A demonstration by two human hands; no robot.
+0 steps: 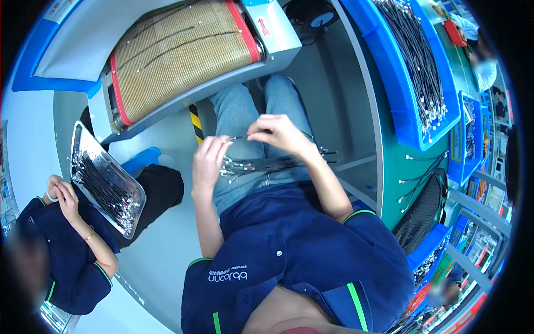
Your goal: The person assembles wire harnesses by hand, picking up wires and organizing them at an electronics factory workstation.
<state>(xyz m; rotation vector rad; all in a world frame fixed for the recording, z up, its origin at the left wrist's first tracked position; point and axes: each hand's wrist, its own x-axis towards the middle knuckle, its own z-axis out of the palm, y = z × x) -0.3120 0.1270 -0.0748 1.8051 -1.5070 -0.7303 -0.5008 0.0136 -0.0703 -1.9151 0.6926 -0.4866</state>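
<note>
Above my lap, a thin black cable (239, 137) spans the short gap between my two hands. My left hand (208, 161) pinches one part of it with its fingertips. The fingers of my right hand (276, 133) are closed on it a little to the right. Just below, a bundle of black cables (267, 165) with small pale connectors at the ends lies across my thighs. The far ends of the held cable are hidden by my fingers.
Ahead stands a machine with a tan mesh conveyor belt (183, 53) carrying several black cables. To the right, a blue bin (409, 125) full of cables and a black mesh bag (418, 222) rest on a green table (389, 183). At left, a co-worker sits by a metal tray (139, 192) of cables.
</note>
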